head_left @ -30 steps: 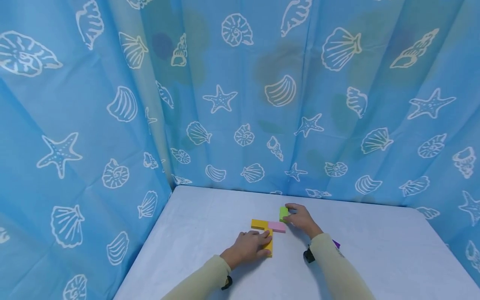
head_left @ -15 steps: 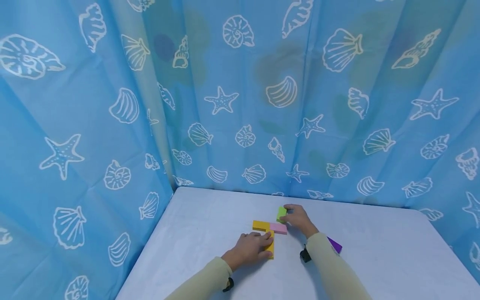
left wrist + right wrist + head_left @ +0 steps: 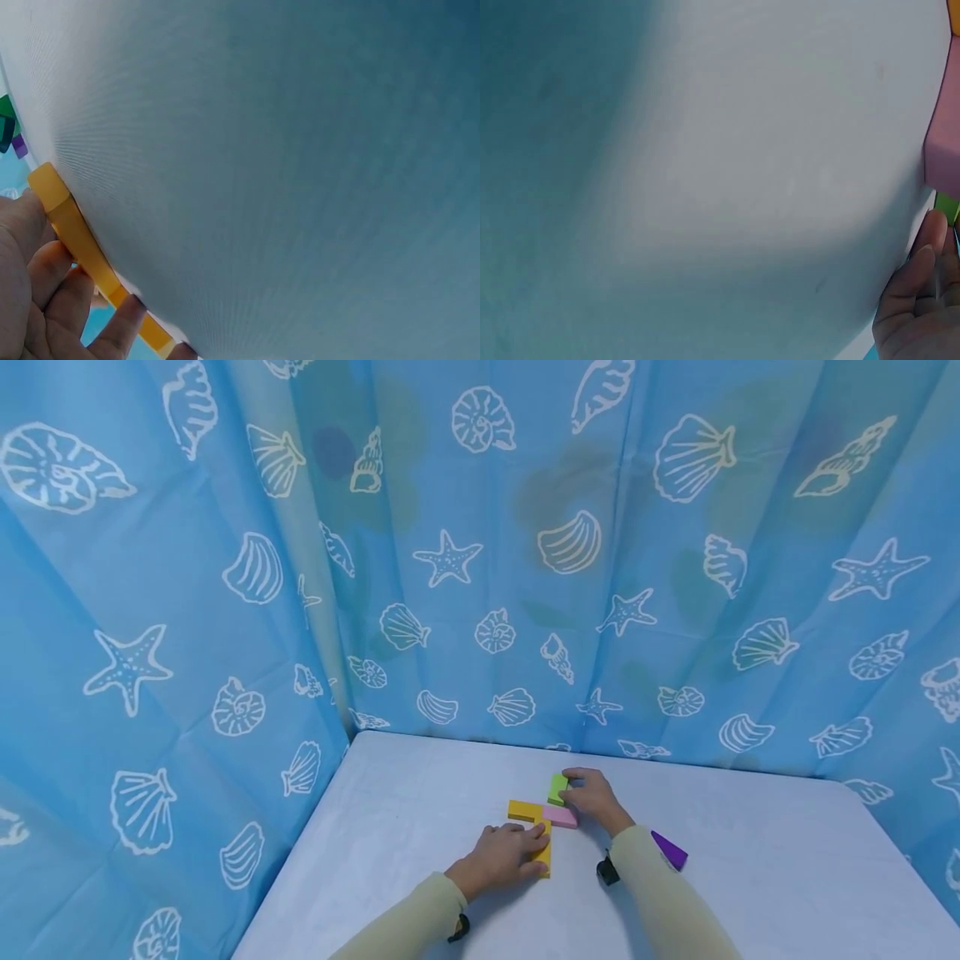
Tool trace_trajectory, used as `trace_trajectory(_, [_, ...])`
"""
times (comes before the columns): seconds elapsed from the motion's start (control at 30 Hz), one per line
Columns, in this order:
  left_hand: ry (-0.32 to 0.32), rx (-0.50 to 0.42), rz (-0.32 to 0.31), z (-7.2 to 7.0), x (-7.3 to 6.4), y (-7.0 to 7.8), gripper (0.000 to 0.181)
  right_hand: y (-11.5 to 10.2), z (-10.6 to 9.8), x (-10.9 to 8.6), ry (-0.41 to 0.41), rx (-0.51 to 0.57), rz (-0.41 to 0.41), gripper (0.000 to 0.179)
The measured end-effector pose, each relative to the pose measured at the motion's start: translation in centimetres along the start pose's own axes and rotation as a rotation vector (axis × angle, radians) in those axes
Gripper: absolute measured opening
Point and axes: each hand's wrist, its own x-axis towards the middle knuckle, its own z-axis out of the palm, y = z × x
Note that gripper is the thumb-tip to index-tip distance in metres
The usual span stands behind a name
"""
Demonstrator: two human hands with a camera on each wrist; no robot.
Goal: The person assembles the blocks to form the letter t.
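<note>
My left hand (image 3: pixel 501 858) holds a long yellow block (image 3: pixel 545 853) flat on the white table, fingers over its left side and thumb at its near end. The left wrist view shows fingers along this yellow block's edge (image 3: pixel 84 241). A yellow bar (image 3: pixel 522 810) lies crosswise at its far end; whether the two are one piece I cannot tell. A pink block (image 3: pixel 558 816) lies end to end with that bar, to its right. Just beyond the pink block, my right hand (image 3: pixel 595 796) pinches a lime-green block (image 3: pixel 557 788) between thumb and fingers.
A purple block (image 3: pixel 670 850) lies right of the right forearm, which partly covers it. Blue curtains (image 3: pixel 480 568) with white shells and starfish hang behind and left of the white table (image 3: pixel 787 860). Each wrist wears a black device (image 3: pixel 608 868).
My right hand has slid the lime-green block left and slightly nearer, closer above the pink block. More of the purple block shows. The left hand stays on the yellow block.
</note>
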Motion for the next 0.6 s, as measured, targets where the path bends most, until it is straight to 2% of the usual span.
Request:
trace_trajectory(0.3, [-0.002,0.007,-0.024,-0.08,0.05,0.17,0.055,-0.39,0.37,0.33,-0.017,0.002,0.007,0.049])
trace_trajectory(0.6, [-0.011,0.009,-0.019,-0.1,0.01,0.26,0.056,-0.88,0.68,-0.04,-0.025,-0.003,0.013,0.049])
